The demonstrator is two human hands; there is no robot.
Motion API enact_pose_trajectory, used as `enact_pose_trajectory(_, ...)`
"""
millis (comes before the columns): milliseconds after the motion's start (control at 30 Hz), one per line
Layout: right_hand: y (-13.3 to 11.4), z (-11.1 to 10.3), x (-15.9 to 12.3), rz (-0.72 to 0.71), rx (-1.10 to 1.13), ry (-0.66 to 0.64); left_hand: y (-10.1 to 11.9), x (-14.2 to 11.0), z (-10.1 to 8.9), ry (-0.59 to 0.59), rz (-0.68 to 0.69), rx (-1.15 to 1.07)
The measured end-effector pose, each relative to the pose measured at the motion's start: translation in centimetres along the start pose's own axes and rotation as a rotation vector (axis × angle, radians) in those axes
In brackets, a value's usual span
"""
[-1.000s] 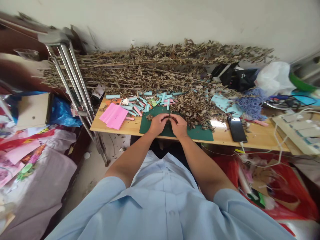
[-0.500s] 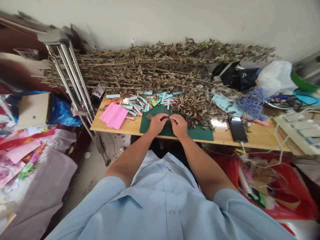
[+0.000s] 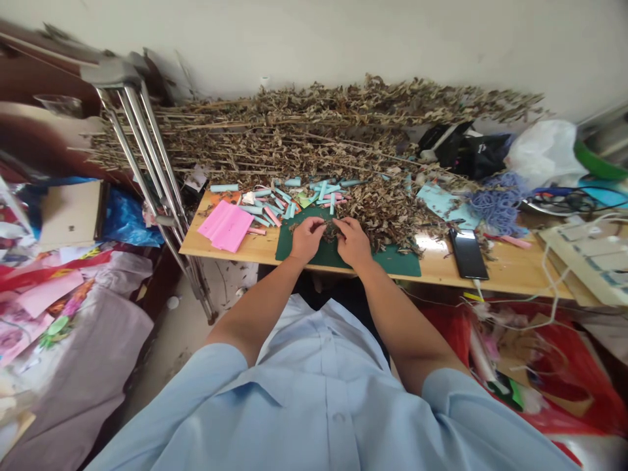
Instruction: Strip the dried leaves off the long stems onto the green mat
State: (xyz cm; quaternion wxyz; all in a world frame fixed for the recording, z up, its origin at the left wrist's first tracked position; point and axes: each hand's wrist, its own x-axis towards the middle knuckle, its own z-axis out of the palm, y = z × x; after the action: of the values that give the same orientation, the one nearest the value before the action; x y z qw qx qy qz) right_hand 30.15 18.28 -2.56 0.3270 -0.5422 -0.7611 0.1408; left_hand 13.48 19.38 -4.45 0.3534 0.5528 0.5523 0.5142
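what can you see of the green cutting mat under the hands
The dark green cutting mat is a flat, matte sheet, rubbery or plastic in look, lying on the light wooden tabletop with its long side near the table's front edge. Any printed grid is too faint to tell. The left hand and right hand are over its middle. A heap of dried leaves spills onto its far right part, and small leaf bits lie on it. Pale blue paper tubes lie just beyond its far edge.

A wooden table (image 3: 515, 278) carries a green cutting mat (image 3: 395, 261), pink paper (image 3: 226, 226), dried leafy branches (image 3: 314, 131) and a black smartphone (image 3: 468, 254).
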Motion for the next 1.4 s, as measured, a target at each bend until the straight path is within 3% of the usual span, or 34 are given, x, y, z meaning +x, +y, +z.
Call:
enact_pose_trajectory(133,0.0,-0.5,0.6,-0.010,-0.129,-0.153,-0.2,0.0,0.0,-0.003,0.019,-0.005)
enact_pose_trajectory(300,0.9,-0.4,0.9,0.021,-0.040,-0.056,-0.1,0.0,-0.1,-0.001,0.030,0.008)
enact_pose_trajectory(367,1.1,-0.2,0.8,0.055,0.069,0.057,0.0,0.0,-0.1,-0.006,0.025,0.006)
enact_pose_trajectory(467,0.9,0.3,0.8,0.224,0.344,0.190,0.4,-0.1,-0.2,-0.018,0.017,0.019)
enact_pose_trajectory(567,0.1,1.1,0.8,0.367,0.655,0.211,1.0,-0.1,-0.3,-0.027,0.010,0.042)
enact_pose_trajectory(700,-1.0,2.0,0.6,0.339,0.849,0.208,1.2,-0.2,-0.3,-0.028,0.007,0.043)
enact_pose_trajectory(1000,-0.8,2.4,0.2,0.181,0.547,0.322,0.3,-0.3,-0.2,-0.132,0.017,-0.141)
enact_pose_trajectory(1267,-1.3,1.9,-0.5,-0.022,0.469,0.219,0.1,-0.4,-0.3,-0.081,0.006,-0.136)
enact_pose_trajectory(1400,-1.1,1.9,-0.4,-0.029,0.464,0.187,-0.2,-0.2,0.0,-0.082,-0.029,-0.188)
